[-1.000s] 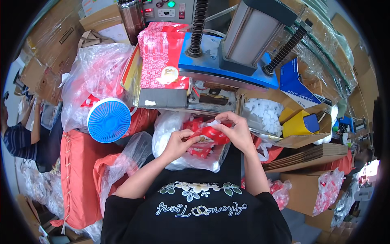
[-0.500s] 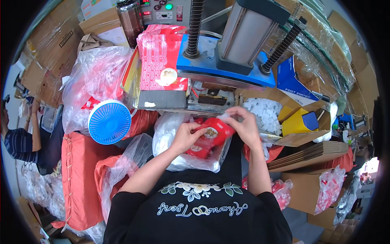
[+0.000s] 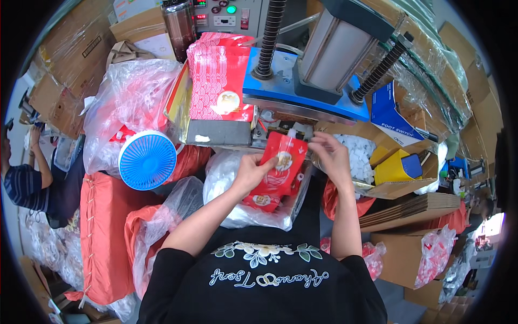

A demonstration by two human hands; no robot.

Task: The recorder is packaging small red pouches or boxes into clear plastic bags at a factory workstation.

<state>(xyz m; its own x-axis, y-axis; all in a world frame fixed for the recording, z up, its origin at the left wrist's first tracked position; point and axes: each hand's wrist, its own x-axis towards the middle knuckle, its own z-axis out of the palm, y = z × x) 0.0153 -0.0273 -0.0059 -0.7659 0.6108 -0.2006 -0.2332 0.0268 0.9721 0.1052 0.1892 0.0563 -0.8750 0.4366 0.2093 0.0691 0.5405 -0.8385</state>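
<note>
L hand (image 3: 251,171): clamped on red spouted pouch (image 3: 283,166), held btwn hands.
R hand (image 3: 333,161): just right of pouch, fingers curled; contact can't be told.
Spout (image 3: 292,133): pointed twd blue press (image 3: 302,98) ahead of hands.
Pouch step: prob. being lined up.
Spout next: straight aim likely req'd.

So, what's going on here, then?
A person's left hand holds a red pouch, its pale spout pointing toward a blue-plated press. The right hand is close beside the pouch; whether it touches is unclear. More red pouches lie below in a whitish plastic bag, and small white pieces lie to the right.
</note>
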